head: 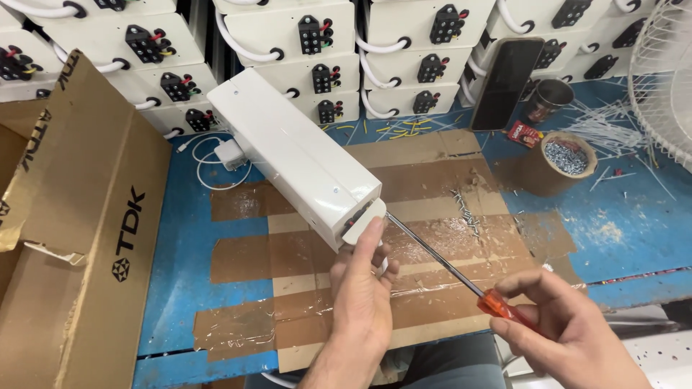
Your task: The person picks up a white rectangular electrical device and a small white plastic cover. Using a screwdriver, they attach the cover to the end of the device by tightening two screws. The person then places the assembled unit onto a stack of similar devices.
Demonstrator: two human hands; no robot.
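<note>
A long white metal box [292, 151] lies slanted on the blue table, its near end raised over the taped cardboard sheet [432, 173]. My left hand [360, 288] grips that near end, with the fingers pressed on the small white end cap [362, 220]. My right hand [569, 328] holds a screwdriver [447, 266] by its orange handle. The steel shaft runs up and left, and its tip meets the box's end beside the cap.
Stacks of similar white boxes [303, 36] with black connectors line the back. A big open cardboard carton [79, 238] stands at the left. A tape roll filled with screws [566, 158], a metal cup [551, 97], a dark phone [508, 79] and a white fan guard [663, 79] sit at the right.
</note>
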